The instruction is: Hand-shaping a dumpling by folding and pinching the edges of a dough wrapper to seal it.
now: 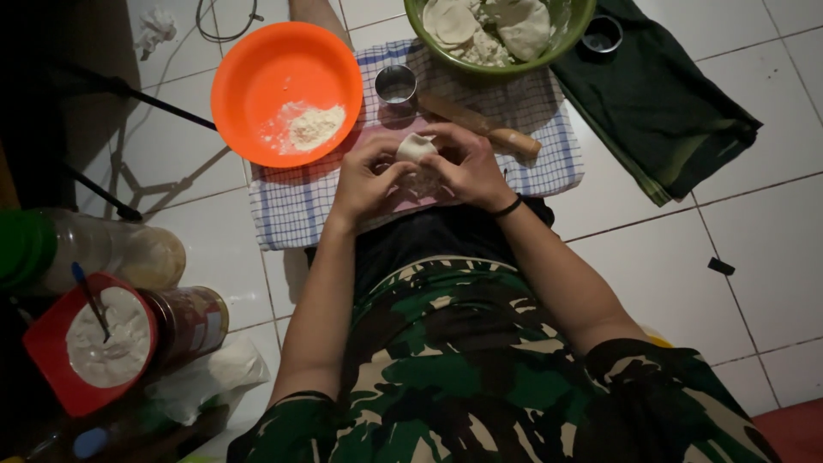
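Note:
Both my hands meet over a checked cloth (296, 210) on the tiled floor. My left hand (364, 182) and my right hand (467, 167) together pinch a small white piece of dough (415, 147) between their fingertips. A black band circles my right wrist. A wooden rolling pin (480, 126) lies just beyond my right hand. A small round metal cutter (395, 83) stands on the cloth behind the dough.
An orange bowl (257, 77) with some flour sits at the cloth's left. A green bowl (501, 62) of dough pieces is at the top. A dark green cloth (651, 103) lies right. Jars and a red tub (51, 364) of white powder stand at the left.

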